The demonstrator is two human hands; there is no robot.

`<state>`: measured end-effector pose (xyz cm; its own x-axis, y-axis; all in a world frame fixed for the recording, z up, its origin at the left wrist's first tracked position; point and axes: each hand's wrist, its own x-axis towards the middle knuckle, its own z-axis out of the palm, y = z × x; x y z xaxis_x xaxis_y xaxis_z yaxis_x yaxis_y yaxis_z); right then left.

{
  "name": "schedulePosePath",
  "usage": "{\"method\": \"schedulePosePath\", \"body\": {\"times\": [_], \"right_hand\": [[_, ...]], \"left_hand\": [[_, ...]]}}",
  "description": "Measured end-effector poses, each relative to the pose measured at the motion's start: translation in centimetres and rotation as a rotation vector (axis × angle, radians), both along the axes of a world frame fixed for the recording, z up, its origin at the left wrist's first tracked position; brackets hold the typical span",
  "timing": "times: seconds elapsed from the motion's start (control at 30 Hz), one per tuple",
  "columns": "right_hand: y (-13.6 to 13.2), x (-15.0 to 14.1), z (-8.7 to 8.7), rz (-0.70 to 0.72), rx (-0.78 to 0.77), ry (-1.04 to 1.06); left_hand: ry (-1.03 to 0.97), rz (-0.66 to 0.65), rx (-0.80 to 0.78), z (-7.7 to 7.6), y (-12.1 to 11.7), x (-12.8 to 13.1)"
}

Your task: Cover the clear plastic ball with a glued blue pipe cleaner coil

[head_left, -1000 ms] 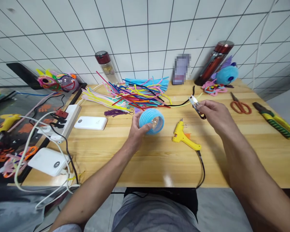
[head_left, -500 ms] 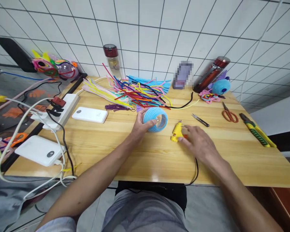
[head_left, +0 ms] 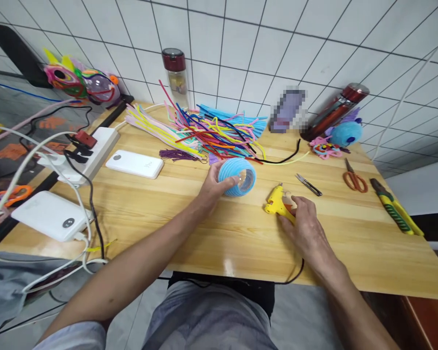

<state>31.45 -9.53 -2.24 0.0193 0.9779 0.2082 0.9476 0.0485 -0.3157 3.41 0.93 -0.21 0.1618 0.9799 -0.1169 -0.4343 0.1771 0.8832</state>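
Note:
My left hand (head_left: 216, 187) is wrapped round a light-blue ribbed cylinder (head_left: 228, 177), its thumb hooked at the rim. The cylinder's end faces right and shows a clear, shiny inside. To the right, my right hand (head_left: 306, 226) has its fingers and thumb either side of the handle of a yellow glue gun (head_left: 276, 200). The glue gun rests on or just above the table, nozzle pointing away from me, and a black cord runs from below my hand to the table's front edge.
Colourful pipe cleaners (head_left: 219, 131) lie heaped at the back. Thread snips (head_left: 308, 184), scissors (head_left: 355, 180) and pliers (head_left: 396, 206) lie on the right. On the left are power banks (head_left: 135, 164), a power strip (head_left: 95, 153) and tangled cables. Bottles (head_left: 336, 112) stand near the tiled wall.
My right hand has drawn in round the glue gun's handle, and more of the handle shows. My left hand still holds the blue cylinder. The whole view has shifted slightly.

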Motion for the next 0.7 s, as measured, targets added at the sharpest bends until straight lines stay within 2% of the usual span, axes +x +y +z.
{"method": "schedulePosePath", "body": {"times": [0.13, 0.27, 0.37, 0.47, 0.57, 0.63, 0.7], "right_hand": [[-1.2, 0.6, -1.0, 0.081, 0.141, 0.096], [-1.6, 1.3, -0.6, 0.022, 0.197, 0.151], [-1.4, 1.3, 1.5, -0.065, 0.202, 0.344], [-0.9, 0.5, 4.6, -0.156, 0.147, 0.672], [0.4, -0.9, 7.3, -0.069, 0.087, 0.98], [1.5, -1.6, 8.3, 0.002, 0.024, 1.029], [2.6, -1.9, 8.5, 0.066, -0.012, 1.028]], "left_hand": [[0.022, 0.021, 0.014, -0.4, 0.3, -0.1], [0.044, 0.009, 0.029, -0.4, 0.3, -0.1], [0.034, -0.011, 0.018, -0.3, 0.3, -0.2], [0.034, -0.029, 0.005, -0.3, 0.4, -0.4], [0.039, -0.048, 0.012, -0.6, 0.5, -0.6], [0.052, -0.06, 0.006, -0.7, 0.6, -0.7], [0.077, -0.067, 0.0, -0.7, 0.7, -0.9]]}}
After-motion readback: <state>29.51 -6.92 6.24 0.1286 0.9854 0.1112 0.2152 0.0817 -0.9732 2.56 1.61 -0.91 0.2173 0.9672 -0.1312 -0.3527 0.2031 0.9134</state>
